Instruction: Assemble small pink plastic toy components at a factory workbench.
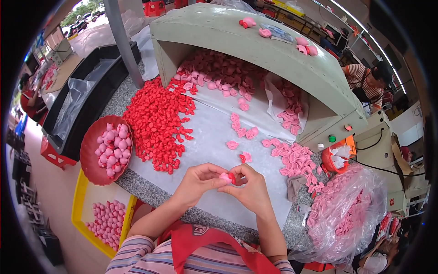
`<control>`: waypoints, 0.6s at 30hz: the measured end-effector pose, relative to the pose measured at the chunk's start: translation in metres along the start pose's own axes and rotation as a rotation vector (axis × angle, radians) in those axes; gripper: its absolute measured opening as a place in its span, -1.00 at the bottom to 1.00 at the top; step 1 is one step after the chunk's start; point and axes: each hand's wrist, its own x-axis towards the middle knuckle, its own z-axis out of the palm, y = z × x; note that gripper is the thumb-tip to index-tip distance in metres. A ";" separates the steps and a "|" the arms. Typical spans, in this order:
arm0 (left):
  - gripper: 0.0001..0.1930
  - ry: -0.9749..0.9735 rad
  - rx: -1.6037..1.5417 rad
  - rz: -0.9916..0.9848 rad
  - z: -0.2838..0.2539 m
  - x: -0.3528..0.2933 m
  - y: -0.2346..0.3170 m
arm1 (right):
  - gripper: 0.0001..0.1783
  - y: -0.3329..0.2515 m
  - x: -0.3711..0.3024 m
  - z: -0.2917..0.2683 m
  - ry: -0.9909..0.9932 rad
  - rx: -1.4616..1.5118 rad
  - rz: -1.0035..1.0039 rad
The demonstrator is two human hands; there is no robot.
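Pink-red piece [224,177]: our left hand [196,185] and right hand [251,187] pinch it near the desk's [150,192] front edge. Slackening could drop it.

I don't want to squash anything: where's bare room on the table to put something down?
On the white sheet, between the red pile and the loose pink pieces, beyond the left hand. Another patch lies between the right hand and the grey cloth. It's crowded under the hood and near the clear bag.
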 end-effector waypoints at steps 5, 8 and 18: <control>-0.83 0.017 0.162 0.118 0.004 -0.005 0.007 | -0.71 0.001 -0.002 0.008 0.051 -0.044 -0.113; -0.85 0.071 0.228 0.201 0.004 -0.006 -0.001 | -0.76 0.012 -0.005 0.018 0.140 -0.058 -0.233; -0.76 -0.022 0.591 0.120 -0.030 0.071 -0.031 | -0.77 0.066 0.013 0.026 0.254 -0.218 -0.049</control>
